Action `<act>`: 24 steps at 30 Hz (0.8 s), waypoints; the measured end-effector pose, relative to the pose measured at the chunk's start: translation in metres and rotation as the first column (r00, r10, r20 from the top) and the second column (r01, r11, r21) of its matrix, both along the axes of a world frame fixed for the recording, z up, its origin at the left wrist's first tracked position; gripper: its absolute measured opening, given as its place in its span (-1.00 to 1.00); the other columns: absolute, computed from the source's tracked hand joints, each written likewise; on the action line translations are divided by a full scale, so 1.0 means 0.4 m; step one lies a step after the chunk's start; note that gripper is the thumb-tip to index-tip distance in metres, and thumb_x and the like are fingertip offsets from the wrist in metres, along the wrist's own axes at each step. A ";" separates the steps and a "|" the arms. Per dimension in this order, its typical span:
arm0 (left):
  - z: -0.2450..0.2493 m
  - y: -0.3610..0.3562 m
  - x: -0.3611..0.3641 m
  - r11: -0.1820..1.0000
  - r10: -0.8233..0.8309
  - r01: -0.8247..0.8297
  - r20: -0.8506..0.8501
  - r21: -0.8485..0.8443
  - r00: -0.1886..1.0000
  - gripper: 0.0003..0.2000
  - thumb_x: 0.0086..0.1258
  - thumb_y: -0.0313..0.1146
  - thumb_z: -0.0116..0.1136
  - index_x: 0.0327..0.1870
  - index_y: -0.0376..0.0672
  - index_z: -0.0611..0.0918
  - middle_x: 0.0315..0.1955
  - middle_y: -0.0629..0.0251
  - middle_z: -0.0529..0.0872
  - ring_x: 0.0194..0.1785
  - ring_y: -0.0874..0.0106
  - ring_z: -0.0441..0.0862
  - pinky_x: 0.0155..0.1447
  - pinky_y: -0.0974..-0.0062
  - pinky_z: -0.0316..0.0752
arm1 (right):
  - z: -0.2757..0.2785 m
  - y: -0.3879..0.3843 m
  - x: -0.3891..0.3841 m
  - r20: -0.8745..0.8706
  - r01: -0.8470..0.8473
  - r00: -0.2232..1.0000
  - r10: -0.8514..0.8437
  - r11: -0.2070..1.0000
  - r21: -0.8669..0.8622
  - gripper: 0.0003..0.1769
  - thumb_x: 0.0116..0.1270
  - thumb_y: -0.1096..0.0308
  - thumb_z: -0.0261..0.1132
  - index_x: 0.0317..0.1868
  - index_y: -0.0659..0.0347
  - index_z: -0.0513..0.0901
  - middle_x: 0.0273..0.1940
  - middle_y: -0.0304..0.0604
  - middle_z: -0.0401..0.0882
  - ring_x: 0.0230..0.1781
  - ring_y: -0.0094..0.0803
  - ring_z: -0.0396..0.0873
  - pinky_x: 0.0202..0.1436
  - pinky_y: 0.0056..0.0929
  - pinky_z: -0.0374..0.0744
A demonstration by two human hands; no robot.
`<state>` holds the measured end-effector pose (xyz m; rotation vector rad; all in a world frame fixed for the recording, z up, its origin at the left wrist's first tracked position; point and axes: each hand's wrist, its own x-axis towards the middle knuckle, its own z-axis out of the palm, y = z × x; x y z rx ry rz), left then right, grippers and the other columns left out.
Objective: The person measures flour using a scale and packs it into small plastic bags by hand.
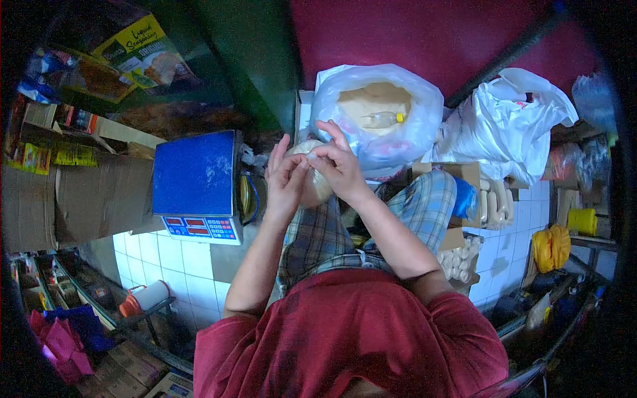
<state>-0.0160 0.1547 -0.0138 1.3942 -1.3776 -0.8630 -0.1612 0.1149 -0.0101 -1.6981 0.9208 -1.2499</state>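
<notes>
A rounded plastic bag of pale contents sits upright between my hands, just above my lap. My left hand pinches the top of this bag with thumb and forefinger, its other fingers raised. From the other side my right hand pinches the same top, thumbs almost touching. Just beyond stands a large open plastic-lined sack filled with a pale, powdery substance. On that powder lies a clear plastic bottle with a yellow cap. The fingers partly cover the bag's neck.
A digital scale with a blue platform stands to my left. Another white sack is at the right, with filled long bags below it. Cardboard boxes line the far left. A white and orange jug lies tilted at lower left.
</notes>
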 end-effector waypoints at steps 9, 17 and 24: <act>0.048 0.004 -0.014 0.993 -0.061 0.099 0.448 -0.061 0.892 -0.82 0.25 -0.27 0.15 -0.17 -0.06 0.64 0.34 0.27 0.22 0.44 0.15 -0.02 0.36 -0.07 -0.30 | 0.091 -0.030 -0.046 -0.072 -0.111 0.992 0.103 0.988 -0.112 -0.82 0.17 0.34 0.29 -0.25 0.24 0.60 0.24 0.00 0.26 0.28 -0.16 0.23 0.33 -0.25 0.15; -0.014 0.007 0.010 0.994 0.012 0.011 -0.216 0.106 0.976 -0.50 0.31 -0.27 0.06 0.23 -0.24 0.30 0.33 0.08 0.19 0.35 0.22 0.18 0.38 0.31 0.09 | -0.072 0.006 -0.043 -0.161 -0.073 0.986 0.042 0.977 -0.198 -0.68 0.10 0.17 0.31 -0.16 0.12 0.65 0.08 -0.10 0.47 0.22 -0.12 0.30 0.29 -0.07 0.20; -0.004 0.013 -0.031 0.924 0.162 0.132 -0.681 0.359 0.714 -0.39 0.40 0.12 -0.21 0.26 -0.23 0.27 0.18 0.16 0.37 0.22 0.27 0.36 0.30 0.29 0.22 | -0.020 0.016 -0.067 0.048 0.013 0.999 -0.009 0.997 -0.082 -0.78 0.24 0.20 0.18 -0.28 0.14 0.63 -0.08 -0.24 0.57 0.14 -0.27 0.38 0.21 0.00 0.17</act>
